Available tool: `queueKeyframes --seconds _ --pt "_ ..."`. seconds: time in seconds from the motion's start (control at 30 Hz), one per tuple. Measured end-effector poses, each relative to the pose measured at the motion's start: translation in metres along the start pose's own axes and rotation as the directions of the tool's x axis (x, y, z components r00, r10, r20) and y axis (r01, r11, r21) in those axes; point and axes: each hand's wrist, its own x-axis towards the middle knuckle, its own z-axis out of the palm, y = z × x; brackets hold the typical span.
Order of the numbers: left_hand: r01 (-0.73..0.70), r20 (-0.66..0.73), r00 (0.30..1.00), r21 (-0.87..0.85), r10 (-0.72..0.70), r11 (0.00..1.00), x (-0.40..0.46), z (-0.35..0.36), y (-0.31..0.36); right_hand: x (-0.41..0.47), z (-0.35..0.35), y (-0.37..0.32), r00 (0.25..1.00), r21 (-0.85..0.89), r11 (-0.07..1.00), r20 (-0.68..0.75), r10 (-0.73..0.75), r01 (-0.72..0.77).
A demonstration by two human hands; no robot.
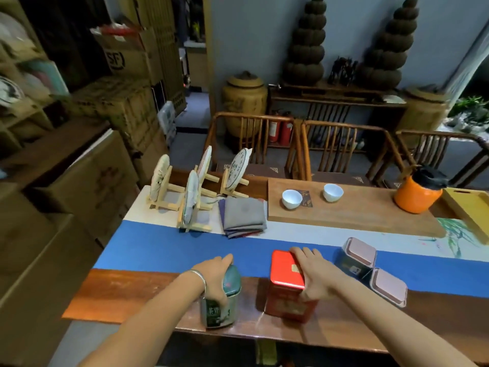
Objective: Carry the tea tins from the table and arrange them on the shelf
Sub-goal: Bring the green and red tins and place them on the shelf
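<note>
The fingers of the left hand (215, 274) are curled over the lid of a green tea tin (221, 300) and the thumb goes down its near side, so the hand holds this tin from above. A silver bracelet (199, 277) sits on the wrist. The fingers of the right hand (316, 274) lie over the right part of the lid of a red tea tin (287, 287), and the thumb presses on its right side wall; the hand grips the tin.

Both tins stand upright near the front edge of the wooden table (119, 295), in the lower middle of the frame, with the green one at the left. Just right of the red tin stand two dark tins with pink lids (358, 256), close to each other, on a blue runner (172, 250).

Further back, in the middle of the frame, are folded cloths (243, 214), tea cakes on wooden stands (191, 205), a wooden tray (352, 215) with two white cups (291, 198) and an orange jar (416, 197). Cardboard boxes (105, 112) fill the left side.
</note>
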Motion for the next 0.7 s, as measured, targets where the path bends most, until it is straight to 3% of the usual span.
queueKeyframes --seconds 0.17,0.43,0.7 --pt "0.055 -0.055 0.997 -0.077 -0.059 0.996 -0.046 -0.030 -0.039 0.030 -0.026 -0.057 0.983 -0.069 0.983 0.078 -0.166 0.171" --pt "0.227 -0.206 0.947 -0.111 -0.246 0.967 -0.169 -0.050 -0.138 0.079 -0.078 -0.214 0.905 -0.086 0.901 0.052 -0.422 0.425" --pt "0.471 -0.296 0.777 -0.310 -0.555 0.826 -0.394 -0.033 -0.258 0.071 -0.111 -0.456 0.763 -0.234 0.734 0.064 -0.643 0.638"
